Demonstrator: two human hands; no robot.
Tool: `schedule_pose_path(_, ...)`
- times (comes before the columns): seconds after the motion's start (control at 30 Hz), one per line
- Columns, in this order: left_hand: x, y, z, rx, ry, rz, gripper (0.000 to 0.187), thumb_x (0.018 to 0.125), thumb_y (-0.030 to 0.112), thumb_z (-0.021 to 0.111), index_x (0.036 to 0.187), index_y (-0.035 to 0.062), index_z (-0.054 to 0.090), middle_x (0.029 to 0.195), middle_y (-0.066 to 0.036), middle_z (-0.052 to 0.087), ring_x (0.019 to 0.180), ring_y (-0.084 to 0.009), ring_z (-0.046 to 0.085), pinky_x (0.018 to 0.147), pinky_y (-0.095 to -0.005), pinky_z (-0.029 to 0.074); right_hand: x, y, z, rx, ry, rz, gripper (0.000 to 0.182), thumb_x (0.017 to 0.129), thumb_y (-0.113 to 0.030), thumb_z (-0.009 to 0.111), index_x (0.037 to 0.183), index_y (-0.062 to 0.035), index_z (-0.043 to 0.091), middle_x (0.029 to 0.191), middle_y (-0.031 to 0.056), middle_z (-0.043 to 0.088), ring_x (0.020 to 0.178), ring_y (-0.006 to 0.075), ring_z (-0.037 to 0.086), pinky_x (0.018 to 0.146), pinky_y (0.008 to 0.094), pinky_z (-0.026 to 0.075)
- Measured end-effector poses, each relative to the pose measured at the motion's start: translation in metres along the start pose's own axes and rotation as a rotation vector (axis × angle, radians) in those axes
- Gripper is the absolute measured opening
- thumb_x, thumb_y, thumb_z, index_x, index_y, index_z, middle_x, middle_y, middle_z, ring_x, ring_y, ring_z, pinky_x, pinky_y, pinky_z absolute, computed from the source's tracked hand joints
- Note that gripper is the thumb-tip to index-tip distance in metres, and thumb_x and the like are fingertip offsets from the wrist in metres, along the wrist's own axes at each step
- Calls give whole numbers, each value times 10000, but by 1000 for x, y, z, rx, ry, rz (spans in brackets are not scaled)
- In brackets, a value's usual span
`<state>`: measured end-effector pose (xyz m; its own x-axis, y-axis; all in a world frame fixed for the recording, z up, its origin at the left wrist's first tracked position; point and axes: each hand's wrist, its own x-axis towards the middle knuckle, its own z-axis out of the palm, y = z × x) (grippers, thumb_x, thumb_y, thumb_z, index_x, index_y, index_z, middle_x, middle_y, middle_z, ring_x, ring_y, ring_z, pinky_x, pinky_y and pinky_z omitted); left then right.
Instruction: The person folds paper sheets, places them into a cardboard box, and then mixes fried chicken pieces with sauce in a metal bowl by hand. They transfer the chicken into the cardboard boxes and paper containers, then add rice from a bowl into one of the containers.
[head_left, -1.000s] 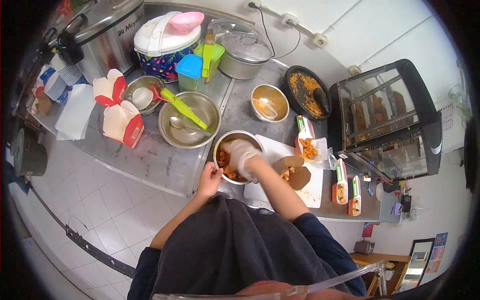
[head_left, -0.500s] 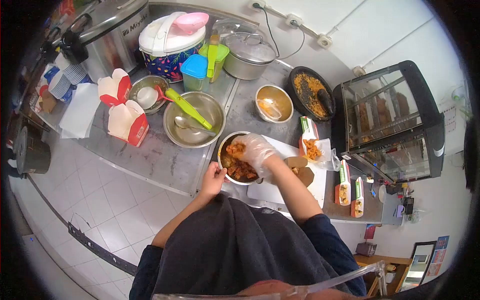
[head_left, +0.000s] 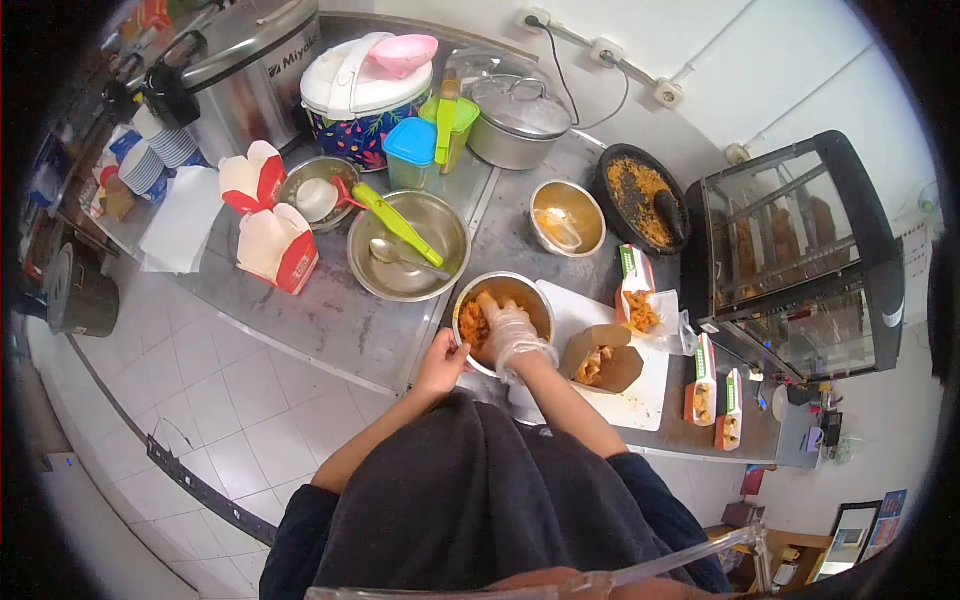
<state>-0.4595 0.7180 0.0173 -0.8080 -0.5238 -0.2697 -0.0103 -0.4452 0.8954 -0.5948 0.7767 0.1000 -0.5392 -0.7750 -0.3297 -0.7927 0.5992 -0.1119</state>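
My left hand [head_left: 441, 364] grips the near left rim of a metal bowl [head_left: 543, 305], its fingers pressed against the outside. Inside that bowl is my right hand [head_left: 506, 327] in a clear plastic glove, its fingers down in the orange-red coated food pieces [head_left: 472, 325]; the fingertips are partly hidden by the food. Just right of the bowl, an open brown cardboard box [head_left: 609, 362] with food pieces stands on a white cutting board [head_left: 640, 407].
Left of the bowl is a larger metal bowl [head_left: 362, 262] with a spoon. A small metal bowl [head_left: 585, 204], a stone mortar [head_left: 612, 221], red-white boxes [head_left: 278, 255] and a glass display case [head_left: 800, 245] stand around. Filled paper trays [head_left: 703, 385] are at the right.
My right hand has moved down and left into the food, and the pieces it held up are no longer raised. The whole view has shifted slightly, showing the brown box more fully.
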Motion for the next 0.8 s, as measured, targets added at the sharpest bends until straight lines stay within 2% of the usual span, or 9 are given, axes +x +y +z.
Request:
schedule_pose_path(0.07,1,0,-2,61,2,-5,104,909,46,518,905,18,417,765,-54,514,634,-132,580,556,-289,548,-4,-4,-13,222,-9,53,546,681,-181,706,1175,-91,492,1199,228,493,1070,400,540,892,411,468)
schedule_pose_path(0.1,2,-2,-3,66,-3,1,104,909,46,518,905,18,417,765,-54,514,634,-132,580,556,-289,548,1,2,-5,201,-1,46,483,694,-165,681,1140,-77,517,1171,228,513,1057,390,550,890,414,467)
schedule_pose_path(0.23,-1,7,0,-2,-24,-1,114,910,55,521,888,15,417,760,-58,519,624,-139,583,558,-290,551,13,22,7,127,5,39,493,681,-194,709,1132,-92,537,1085,212,564,1042,370,561,876,408,463)
schedule_pose_path(0.3,-2,5,2,-33,-19,-30,119,911,60,522,880,15,416,761,-60,520,621,-142,585,559,-289,550,5,28,-3,250,147,20,445,691,-130,678,1123,-83,580,1015,192,622,985,336,599,851,383,476)
schedule_pose_path(0.4,-2,-2,0,-4,9,28,119,915,72,525,894,12,425,760,-60,518,627,-148,595,564,-290,553,-10,32,-35,454,111,21,444,693,-149,674,1119,-57,587,1041,200,624,981,328,601,845,385,478)
schedule_pose_path(0.53,-16,18,4,-30,70,-15,200,926,174,537,957,3,438,766,-67,510,645,-161,609,570,-289,542,-20,34,-69,471,-26,17,474,691,-223,724,1122,-68,605,980,177,652,902,303,635,800,369,491)
schedule_pose_path(0.6,-27,29,5,-42,119,-33,245,930,217,537,986,-2,442,769,-70,508,650,-166,612,576,-290,538,-19,37,-69,464,-73,0,551,688,-271,750,1172,-74,574,1006,161,653,874,297,644,786,363,499)
schedule_pose_path(0.67,-39,35,-4,-41,210,-62,314,935,273,523,1043,-9,438,789,-85,521,655,-180,615,594,-294,531,-27,37,-79,670,-190,-44,616,697,-286,751,1234,-85,524,1084,159,633,934,304,628,789,362,504)
schedule_pose_path(0.8,-74,31,-29,-69,384,-87,308,937,252,514,1080,-8,431,810,-97,540,686,-201,620,625,-306,532,-47,23,-118,517,-173,-100,611,693,-257,768,1226,-68,538,1160,142,601,1041,232,584,890,308,449)
